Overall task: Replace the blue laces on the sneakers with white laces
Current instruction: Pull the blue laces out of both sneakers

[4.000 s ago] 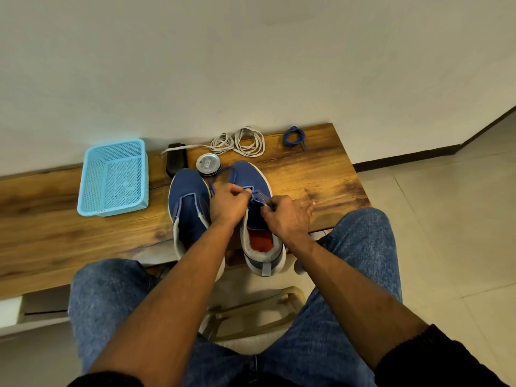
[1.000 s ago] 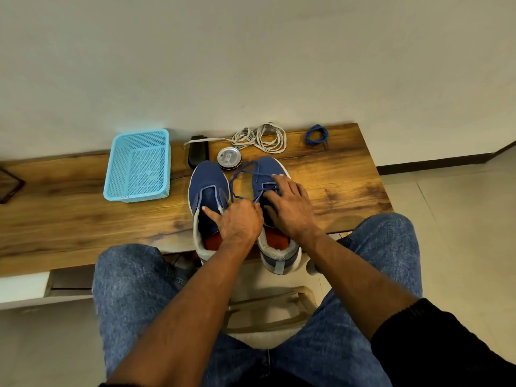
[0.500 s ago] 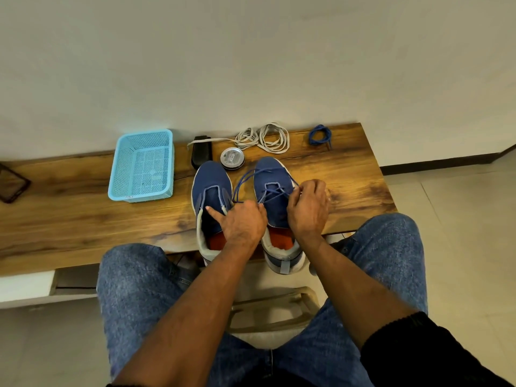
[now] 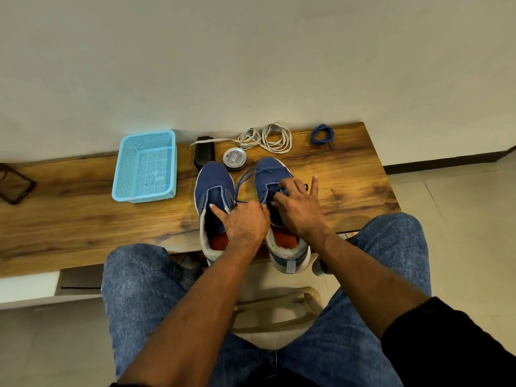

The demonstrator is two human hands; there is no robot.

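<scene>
Two blue sneakers stand side by side at the near edge of the wooden bench (image 4: 69, 219). The left sneaker (image 4: 213, 188) has no lace. The right sneaker (image 4: 272, 171) has a loosened blue lace (image 4: 245, 177) looping out to its left. My left hand (image 4: 245, 222) rests between the shoes and grips the lace, its index finger pointing onto the left shoe. Over the eyelets of the right sneaker, my right hand (image 4: 297, 203) pinches the lace, outer fingers spread. White laces (image 4: 268, 138) lie coiled at the back. A removed blue lace (image 4: 322, 134) lies coiled to their right.
A light blue plastic basket (image 4: 145, 167) sits left of the shoes. A black brush (image 4: 204, 152) and a round tin (image 4: 235, 158) stand just behind them. A dark object (image 4: 15, 182) lies at the bench's far left. My knees frame a stool below.
My right hand has moved from the right side of the shoe back over the eyelets, its outer fingers now spread. The left hand holds its place between the shoes.
</scene>
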